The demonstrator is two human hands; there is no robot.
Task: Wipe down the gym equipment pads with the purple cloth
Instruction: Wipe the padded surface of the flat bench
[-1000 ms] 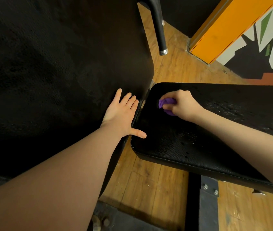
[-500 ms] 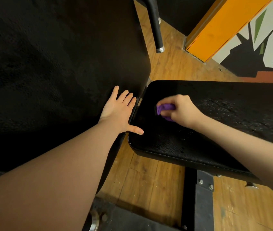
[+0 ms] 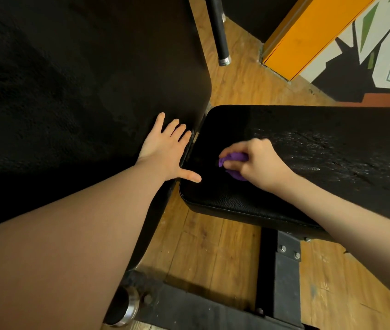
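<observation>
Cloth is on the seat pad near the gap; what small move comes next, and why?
Probably sweep the right hand with the purple cloth rightward along the seat pad; whitish specks and scuffs show there, while the left hand lies flat on the back pad.

We see a dim, warm-toned scene. The large back pad sinks into near-black shadow, while the seat pad catches speckled glare. The wooden floor and orange panel look brightest. Wide-angle distortion bends the edges; the near forearm appears soft.
</observation>
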